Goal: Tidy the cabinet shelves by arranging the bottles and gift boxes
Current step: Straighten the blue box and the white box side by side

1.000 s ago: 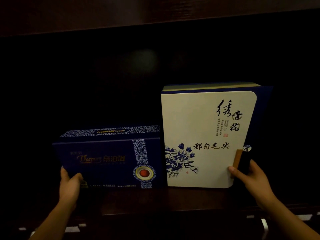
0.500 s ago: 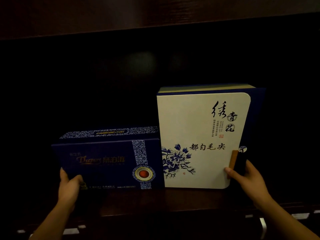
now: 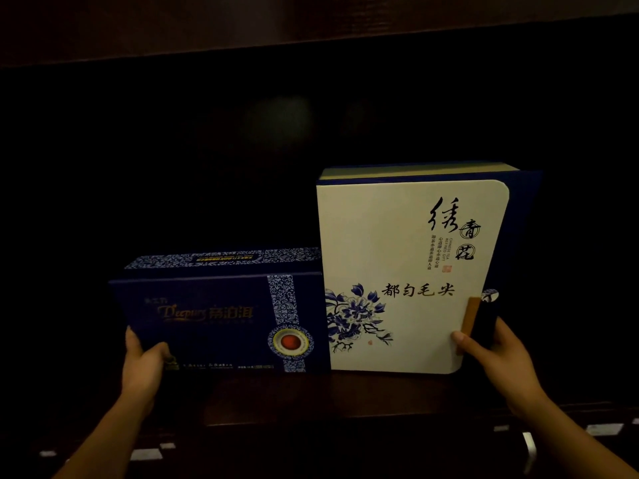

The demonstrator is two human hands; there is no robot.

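Observation:
Two gift boxes stand side by side, touching, on a dark wooden cabinet shelf [image 3: 311, 392]. The low dark blue box [image 3: 214, 319] with gold lettering and a red seal is on the left. My left hand [image 3: 143, 366] grips its lower left corner, thumb on the front face. The taller white box [image 3: 408, 271] with a blue flower and black calligraphy stands on the right. My right hand [image 3: 498, 357] holds its lower right edge by the brown clasp, thumb on the white front.
The shelf recess behind and above the boxes is very dark. A wooden board [image 3: 311, 22] runs across the top. A lower ledge with pale marks [image 3: 145, 454] lies below the shelf front.
Both boxes have slid slightly left together, staying pressed against each other. Both hands keep the same grips on the outer lower corners.

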